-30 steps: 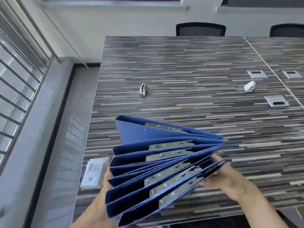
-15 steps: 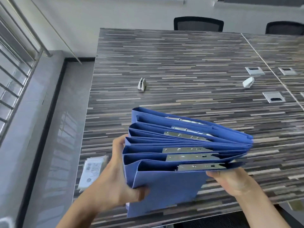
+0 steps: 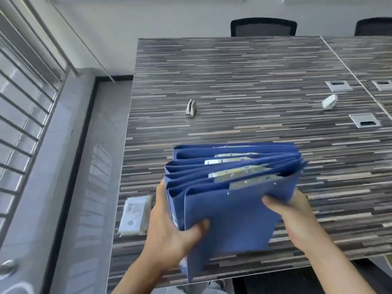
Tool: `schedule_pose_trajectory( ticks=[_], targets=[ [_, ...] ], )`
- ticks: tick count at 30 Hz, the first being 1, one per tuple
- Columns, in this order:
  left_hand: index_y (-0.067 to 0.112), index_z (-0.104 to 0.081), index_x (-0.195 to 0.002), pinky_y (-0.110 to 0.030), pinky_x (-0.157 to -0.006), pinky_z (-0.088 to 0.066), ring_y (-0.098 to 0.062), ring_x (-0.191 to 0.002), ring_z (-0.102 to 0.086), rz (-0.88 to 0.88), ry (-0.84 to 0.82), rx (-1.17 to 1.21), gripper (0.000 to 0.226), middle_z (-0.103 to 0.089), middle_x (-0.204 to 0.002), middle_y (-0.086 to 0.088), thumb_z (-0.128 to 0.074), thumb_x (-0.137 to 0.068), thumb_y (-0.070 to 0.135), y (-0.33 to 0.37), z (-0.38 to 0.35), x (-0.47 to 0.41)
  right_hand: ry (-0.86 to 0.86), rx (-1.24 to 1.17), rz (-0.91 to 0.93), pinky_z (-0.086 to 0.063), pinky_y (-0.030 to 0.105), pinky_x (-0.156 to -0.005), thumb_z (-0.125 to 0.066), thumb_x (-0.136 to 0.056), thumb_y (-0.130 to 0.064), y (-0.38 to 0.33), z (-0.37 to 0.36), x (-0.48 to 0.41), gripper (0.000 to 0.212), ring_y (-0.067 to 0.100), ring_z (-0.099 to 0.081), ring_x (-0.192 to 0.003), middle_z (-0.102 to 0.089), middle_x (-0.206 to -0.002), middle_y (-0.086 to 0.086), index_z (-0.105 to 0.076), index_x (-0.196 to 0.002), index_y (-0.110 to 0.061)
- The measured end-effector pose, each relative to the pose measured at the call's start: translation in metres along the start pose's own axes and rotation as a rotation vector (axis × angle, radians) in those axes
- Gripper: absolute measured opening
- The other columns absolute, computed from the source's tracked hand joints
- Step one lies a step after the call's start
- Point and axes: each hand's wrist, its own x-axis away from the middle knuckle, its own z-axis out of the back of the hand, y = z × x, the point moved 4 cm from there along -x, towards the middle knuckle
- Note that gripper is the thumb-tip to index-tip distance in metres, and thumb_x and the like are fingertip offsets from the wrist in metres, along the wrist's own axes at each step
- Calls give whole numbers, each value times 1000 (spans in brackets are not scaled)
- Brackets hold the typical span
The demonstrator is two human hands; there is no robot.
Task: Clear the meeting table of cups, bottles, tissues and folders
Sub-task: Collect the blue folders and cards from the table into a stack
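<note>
A: Item one, held stock?

B: One stack of blue folders (image 3: 231, 198), several of them, metal clips showing inside, fanned slightly at the top. Lifted above the near edge of the desk (image 3: 244, 85), upright on their spines' side. Left hand (image 3: 169, 228) clamps the left edge, thumb across the front cover, fingers (image 3: 160, 194) wrapped behind. Right hand (image 3: 297, 219) grips the right side, thumb on the front cover, fingers hidden behind the stack. Both hands full; neither is free.

A: Item two, still on the desk?

B: One pack of tissues (image 3: 134, 215) in clear wrap, flat at the near-left corner, just beside the left hand. One small white holder (image 3: 191, 107), upright, mid-desk. One small white object (image 3: 329, 101) lying toward the right, kind not clear. Three metal cable ports (image 3: 364, 123), fixed fittings, not for removal.

A: Cups, bottles?

B: None in view. Two black chairs (image 3: 263, 26) at the far side.

A: Status?

B: Judged well along: folders gathered, not yet put away. Tissues remain, and perhaps the two white items. Only part of the desk shows to the right.
</note>
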Motion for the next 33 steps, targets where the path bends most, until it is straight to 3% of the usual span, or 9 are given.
schedule_pose_trajectory(
  ticks=[2,5,8,13,18,21,27,30,33],
  targets=[
    [29,-53,-130,-48,-86,-58,-24,-103,-72,296,27,184,74,-74,-114,2,-82,-62,26,-8,-4,-18,18,-24,-100,-59,42,-79,-72,-85,0,0,-6,-12,27,28,-76,-94,-80,-101,7,-73,-110,-10],
    [13,-65,-121,-49,-83,-61,-34,-94,-74,747,-36,432,46,-77,-105,-12,-76,-76,21,-37,-17,-38,85,0,-266,-61,48,-80,-76,-87,-9,35,-12,-30,19,32,-77,-86,-80,-96,10,-74,-106,-8],
    [11,-66,-118,-50,-80,-62,-33,-88,-76,919,69,372,58,-77,-100,-12,-82,-65,28,-75,-16,-41,147,58,-342,-62,46,-78,-76,-87,-10,86,-22,-45,16,29,-77,-83,-80,-97,11,-73,-103,-7],
    [34,-66,-98,-42,-75,-62,-17,-82,-73,762,259,-81,46,-75,-89,11,-76,-56,46,-83,-2,-62,226,214,-351,-61,46,-85,-78,-83,-34,130,-38,-59,27,20,-74,-91,-76,-104,0,-65,-104,-23],
    [41,-52,-107,-40,-81,-58,-11,-87,-68,655,242,-179,44,-70,-96,15,-71,-68,45,-71,-5,-69,240,869,-295,-48,41,-99,-61,-75,-71,119,-38,-76,65,30,-53,-115,-56,-119,10,-63,-117,-20],
    [47,-46,-113,-42,-87,-56,-10,-96,-66,582,207,-205,54,-68,-105,18,-71,-65,50,-64,-14,-67,251,846,-325,-47,40,-100,-66,-79,-66,115,-32,-74,79,32,-50,-122,-46,-126,11,-50,-138,-16],
    [37,-23,-153,-41,-112,-39,-15,-137,-44,602,231,-273,105,-42,-150,13,-73,-65,64,-61,-23,-34,164,743,-285,-44,38,-101,-61,-89,-56,112,-16,-70,70,27,-51,-123,-42,-135,9,-46,-146,-17],
    [28,-23,-157,-37,-117,-30,-10,-146,-31,570,268,-256,98,-32,-158,11,-73,-78,56,-57,-22,4,152,742,-254,-45,36,-92,-57,-92,-56,108,-9,-66,63,23,-52,-115,-46,-133,8,-49,-142,-18],
    [27,-31,-155,-36,-117,-29,-10,-146,-30,558,310,-276,80,-34,-156,12,-69,-87,46,-60,-14,37,188,804,-245,-46,42,-100,-49,-93,-60,112,4,-59,69,29,-51,-125,-46,-139,11,-45,-146,-15]
  ],
)
